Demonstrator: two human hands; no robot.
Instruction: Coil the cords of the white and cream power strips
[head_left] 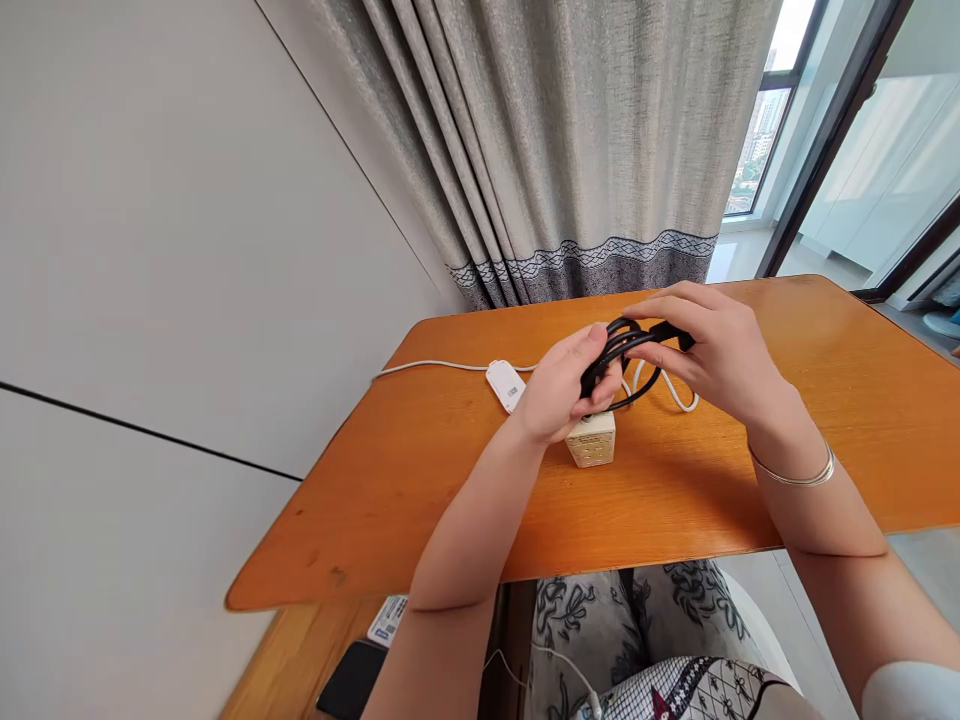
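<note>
Above the orange wooden table point(420, 470), both hands hold a coiled black cable point(628, 345). My left hand point(562, 385) is closed round the left side of the coil. My right hand point(709, 345) pinches the coil's right side near its black plug end point(675, 333). Just under the hands sits a cream cube-shaped power adapter point(592, 440). A white cable point(435, 366) runs along the table from the left to a white oval plug point(505, 385), and more white cable loops behind the hands.
A grey curtain point(555, 150) hangs behind the table, with a window at the right. A grey wall stands at the left. Below the table edge lie a black phone point(352, 680) and a card on a wooden surface, beside my patterned lap.
</note>
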